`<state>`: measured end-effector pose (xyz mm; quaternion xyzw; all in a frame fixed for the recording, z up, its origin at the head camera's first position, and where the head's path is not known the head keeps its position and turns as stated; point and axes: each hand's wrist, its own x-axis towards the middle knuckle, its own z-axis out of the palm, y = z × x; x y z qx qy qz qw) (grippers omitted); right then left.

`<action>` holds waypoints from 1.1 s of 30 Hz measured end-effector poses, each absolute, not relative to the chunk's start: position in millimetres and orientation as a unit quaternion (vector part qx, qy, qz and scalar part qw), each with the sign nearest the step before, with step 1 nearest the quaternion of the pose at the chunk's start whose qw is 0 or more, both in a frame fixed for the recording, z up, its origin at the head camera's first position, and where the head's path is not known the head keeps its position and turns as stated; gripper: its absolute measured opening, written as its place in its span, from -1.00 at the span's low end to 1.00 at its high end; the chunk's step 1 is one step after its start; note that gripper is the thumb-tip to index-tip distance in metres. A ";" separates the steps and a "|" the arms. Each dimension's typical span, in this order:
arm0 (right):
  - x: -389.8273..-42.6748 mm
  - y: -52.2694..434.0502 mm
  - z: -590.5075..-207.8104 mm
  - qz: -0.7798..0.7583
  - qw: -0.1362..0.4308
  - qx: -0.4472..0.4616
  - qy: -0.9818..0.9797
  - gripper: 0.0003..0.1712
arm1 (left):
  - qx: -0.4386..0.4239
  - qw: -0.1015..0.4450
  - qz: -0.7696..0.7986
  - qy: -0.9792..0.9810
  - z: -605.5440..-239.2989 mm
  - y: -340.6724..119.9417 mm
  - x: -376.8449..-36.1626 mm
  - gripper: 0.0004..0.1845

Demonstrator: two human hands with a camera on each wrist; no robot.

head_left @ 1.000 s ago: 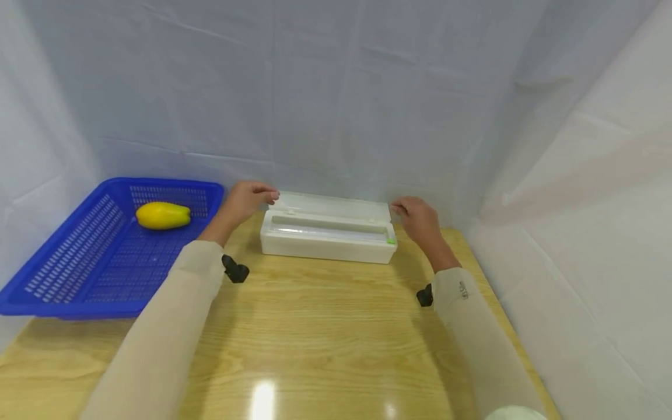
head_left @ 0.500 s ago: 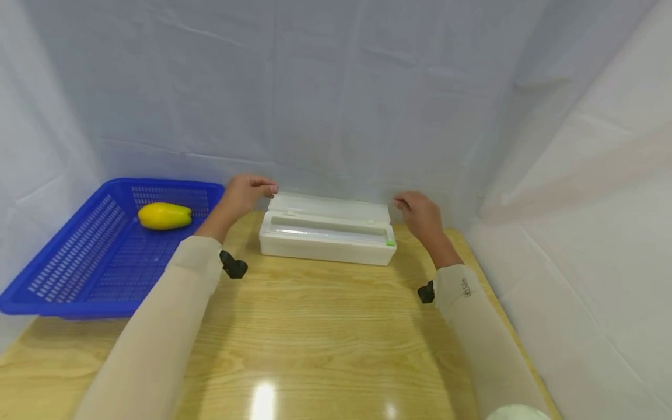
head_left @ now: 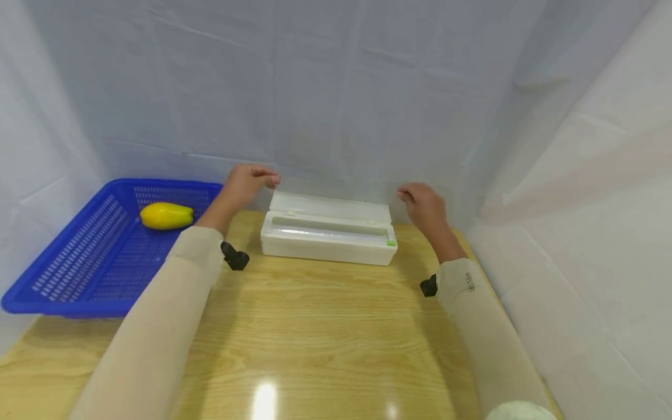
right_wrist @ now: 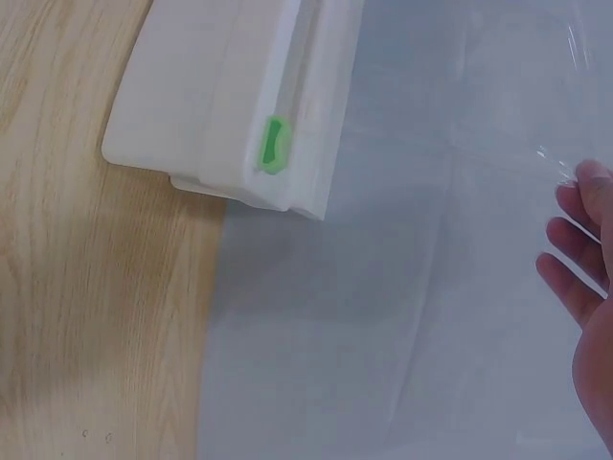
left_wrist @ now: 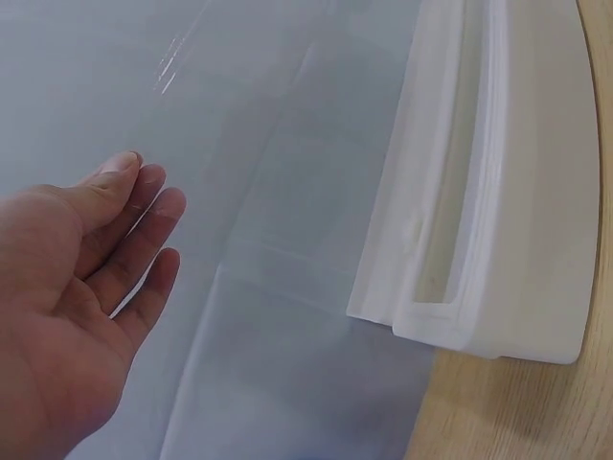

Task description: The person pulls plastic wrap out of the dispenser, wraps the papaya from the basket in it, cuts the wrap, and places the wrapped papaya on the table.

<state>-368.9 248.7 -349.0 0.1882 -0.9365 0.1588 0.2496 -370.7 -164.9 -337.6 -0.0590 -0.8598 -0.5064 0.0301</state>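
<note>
A long white dispenser box lies across the far middle of the wooden table, its lid folded back toward the curtain. My left hand hovers above the lid's left end with fingertips pinched together. My right hand is raised beside the lid's right end, also pinched. In the wrist views faint glints of clear film show near the left hand and the right hand. The box lies below them, with a green tab at its right end.
A blue slatted basket sits at the table's left with a yellow fruit in its far corner. White cloth hangs close behind the box and along the right side. The near half of the table is bare wood.
Both hands have risen from the lid's ends and drawn slightly apart, fingertips still pinched. The box, basket and fruit stay where they were.
</note>
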 end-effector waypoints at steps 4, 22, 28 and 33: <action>-367.7 248.3 -343.3 0.166 0.259 0.188 -0.933 -0.69 | -0.065 0.039 -0.509 -0.857 -332.4 -165.4 -371.9 -0.63; -364.7 248.7 -319.0 0.157 0.291 0.191 -0.924 -0.70 | -0.068 0.042 -0.508 -0.858 -303.3 -162.5 -370.2 -0.60; -367.3 248.3 -314.1 0.159 0.315 0.200 -0.914 -0.71 | -0.073 0.053 -0.511 -0.855 -296.4 -163.4 -371.1 -0.61; -368.3 245.8 -307.7 0.164 0.328 0.206 -0.907 -0.70 | -0.071 0.056 -0.511 -0.855 -290.7 -166.1 -372.0 -0.59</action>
